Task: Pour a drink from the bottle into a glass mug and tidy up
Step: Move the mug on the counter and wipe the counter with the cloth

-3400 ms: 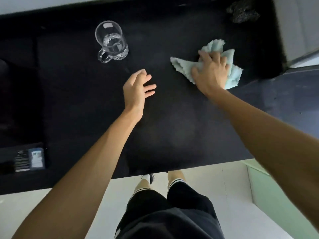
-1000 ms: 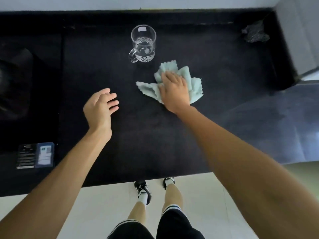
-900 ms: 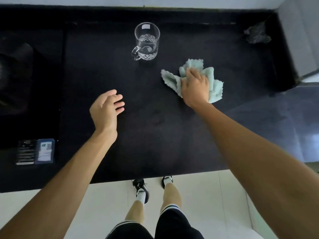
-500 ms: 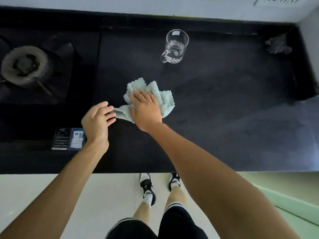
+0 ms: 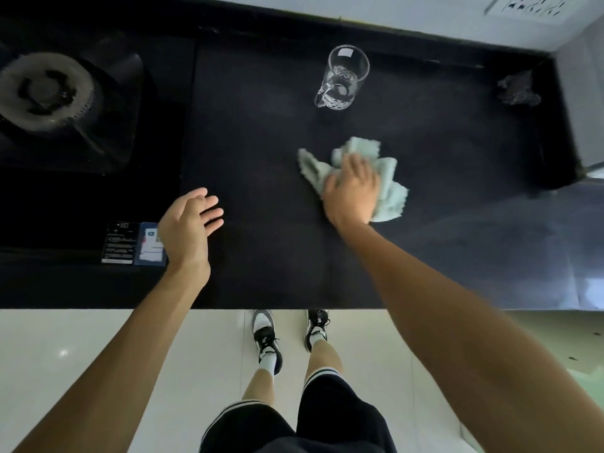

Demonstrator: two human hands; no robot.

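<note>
Wiping counter [image 5: 261, 132], right hand [image 5: 351, 191] gripping bunched cloth [image 5: 390, 188], left hand [image 5: 188, 223] spread. Risk: forward stroke toppling glass mug [image 5: 341, 80] ahead.

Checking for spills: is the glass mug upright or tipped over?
Upright: the glass mug stands on its base, open rim up, apart from the cloth.
</note>
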